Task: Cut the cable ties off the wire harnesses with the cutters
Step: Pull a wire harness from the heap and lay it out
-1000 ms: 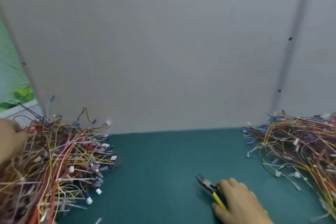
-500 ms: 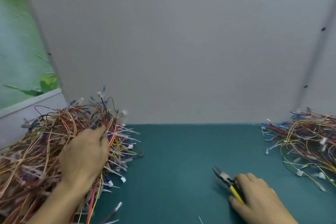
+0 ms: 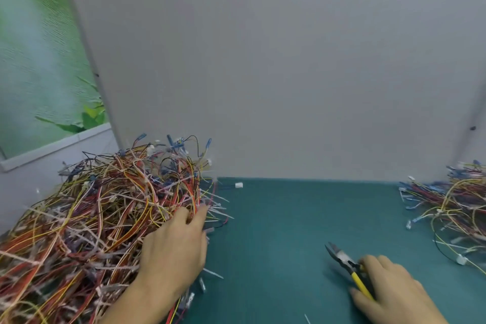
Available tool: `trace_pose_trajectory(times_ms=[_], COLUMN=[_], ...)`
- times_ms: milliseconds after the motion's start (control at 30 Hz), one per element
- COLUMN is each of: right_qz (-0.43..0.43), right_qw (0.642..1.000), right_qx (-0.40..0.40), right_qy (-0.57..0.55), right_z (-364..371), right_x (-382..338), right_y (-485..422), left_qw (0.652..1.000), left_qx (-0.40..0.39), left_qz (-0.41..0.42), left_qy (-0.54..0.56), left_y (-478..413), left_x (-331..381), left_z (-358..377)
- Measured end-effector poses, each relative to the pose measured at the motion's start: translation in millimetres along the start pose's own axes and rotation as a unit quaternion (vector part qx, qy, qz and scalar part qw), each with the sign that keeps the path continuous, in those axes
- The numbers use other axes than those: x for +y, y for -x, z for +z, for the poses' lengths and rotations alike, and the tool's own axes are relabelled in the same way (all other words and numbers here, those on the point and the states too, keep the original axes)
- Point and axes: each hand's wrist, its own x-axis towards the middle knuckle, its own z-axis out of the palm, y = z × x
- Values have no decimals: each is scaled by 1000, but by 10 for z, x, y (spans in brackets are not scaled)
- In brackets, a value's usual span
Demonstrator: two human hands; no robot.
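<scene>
Backdrop: plain grey partition panel (image 3: 263,60) stood behind the bench; a blurred green leafy picture (image 3: 39,60) showed at far left.
Work surface: teal mat (image 3: 276,218) ran up to the foot of the panel.
Left pile: large tangled heap of wire harnesses (image 3: 92,218), red, yellow, white and blue, was cut off by the left and bottom edges; single harnesses were hard to tell apart.
Cable ties: pale cable ties (image 3: 214,273) bristled from the heap's right edge.
Left hand: left hand (image 3: 173,252) lay on the heap, fingertips pushed in among the wires; I could not tell whether they pinched anything.
Right hand: right hand (image 3: 394,289), cropped at the bottom edge, rested on the mat with fingers curled round the handles of the cutters.
Cutters: yellow-handled cutters (image 3: 347,265) pointed up and left, their blade tips a little apart, well clear of both heaps.
Right pile: smaller spread of harnesses (image 3: 460,205) was cut off by the right edge.
Stray part: 1 white connector (image 3: 238,185) lay near the panel, just beside the left heap.
</scene>
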Motion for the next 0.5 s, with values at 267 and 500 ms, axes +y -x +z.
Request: trace_pose_trajectory(times_ms=[267,500], right_qz=[-3,-7], right_qw=[1000,1000], right_qx=[17,11], right_qy=[1,5], right_z=[-3,1], right_x=[-15,-9], right_y=[-5,9], left_qw=[969,833], left_qx=[150,-39], left_qz=[-194,-423], left_qy=[-27,353], left_y=[-427,-726], left_x=[-639,-1085], left_z=[-652,-498])
